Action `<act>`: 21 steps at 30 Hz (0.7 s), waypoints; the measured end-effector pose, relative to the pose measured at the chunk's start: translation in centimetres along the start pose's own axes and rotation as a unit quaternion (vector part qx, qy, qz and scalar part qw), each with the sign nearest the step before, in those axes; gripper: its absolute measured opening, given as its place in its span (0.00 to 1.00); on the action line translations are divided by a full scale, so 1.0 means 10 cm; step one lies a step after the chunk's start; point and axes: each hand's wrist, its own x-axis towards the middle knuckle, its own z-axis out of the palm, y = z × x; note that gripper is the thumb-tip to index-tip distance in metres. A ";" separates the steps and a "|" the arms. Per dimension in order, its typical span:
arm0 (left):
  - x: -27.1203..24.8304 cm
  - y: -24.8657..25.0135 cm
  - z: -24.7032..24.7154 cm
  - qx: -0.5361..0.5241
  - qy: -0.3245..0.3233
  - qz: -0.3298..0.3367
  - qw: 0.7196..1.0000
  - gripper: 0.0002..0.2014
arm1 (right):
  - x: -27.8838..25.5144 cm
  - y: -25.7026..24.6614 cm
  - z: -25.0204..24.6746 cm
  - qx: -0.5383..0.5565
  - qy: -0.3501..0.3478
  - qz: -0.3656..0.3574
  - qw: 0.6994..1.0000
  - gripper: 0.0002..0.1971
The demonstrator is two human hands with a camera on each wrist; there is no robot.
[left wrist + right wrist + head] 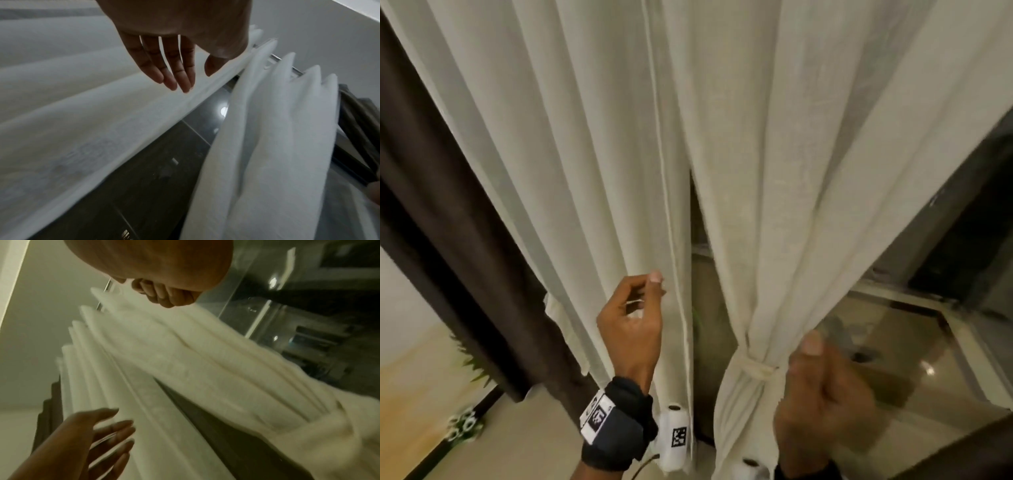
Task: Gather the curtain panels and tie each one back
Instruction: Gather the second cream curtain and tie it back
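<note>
Two white sheer curtain panels hang side by side. The left panel (585, 171) (82, 129) falls loose in pleats. The right panel (791, 171) (205, 361) is gathered low down, with a white tie (756, 370) wrapped around it. My left hand (647, 291) (195, 79) hovers at the left panel's inner edge, its fingers straight and relaxed and nothing held; it also shows low in the right wrist view (115, 431). My right hand (815, 363) (164, 296) is just right of the tied bundle, blurred. Its fingers are curled into the palm around nothing.
A dark brown drape (448, 240) hangs left of the white panels. Dark window glass (962, 222) with a frame stands behind and to the right. A green plant (472, 363) and small white flowers (462, 428) sit by the floor at the left.
</note>
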 end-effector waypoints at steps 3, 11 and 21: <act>0.11 -0.36 -0.26 0.002 0.006 -0.052 0.999 0.05 | -0.47 -0.04 0.55 -0.025 -0.131 -0.027 0.991 0.31; 0.53 -0.95 -0.78 0.089 -0.152 -0.049 0.983 0.10 | -0.59 0.38 1.75 -0.170 -0.081 0.230 0.955 0.49; 0.66 -1.48 -0.58 0.105 -0.280 -0.049 0.953 0.19 | -0.93 0.30 1.83 -0.082 -0.118 0.324 0.935 0.12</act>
